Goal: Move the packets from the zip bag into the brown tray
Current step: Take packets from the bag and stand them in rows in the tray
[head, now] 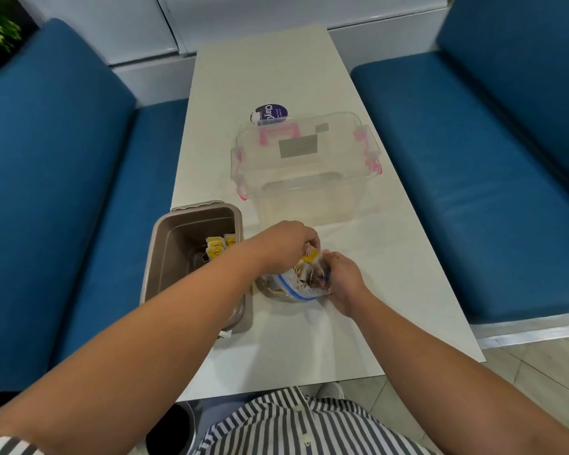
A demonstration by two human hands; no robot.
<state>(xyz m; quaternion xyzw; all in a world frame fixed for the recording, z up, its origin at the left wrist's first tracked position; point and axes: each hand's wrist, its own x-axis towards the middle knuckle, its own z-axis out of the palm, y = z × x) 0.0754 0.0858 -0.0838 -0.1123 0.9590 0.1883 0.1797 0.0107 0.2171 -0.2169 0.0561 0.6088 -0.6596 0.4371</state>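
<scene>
A clear zip bag point(296, 287) with a blue seal strip lies on the white table, with several packets inside it. My right hand point(340, 280) grips the bag's right edge and holds its mouth apart. My left hand point(286, 244) is at the bag's mouth, its fingers pinching a yellow-labelled packet point(309, 256). Left of the bag stands the brown tray point(168, 244), with several yellow-labelled packets point(219, 246) lying at its far right corner.
A clear plastic box point(306, 169) with pink latches stands on the table point(276, 77) behind the bag, and a purple round-labelled item point(271, 113) sits behind the box. Blue bench seats flank the table on both sides.
</scene>
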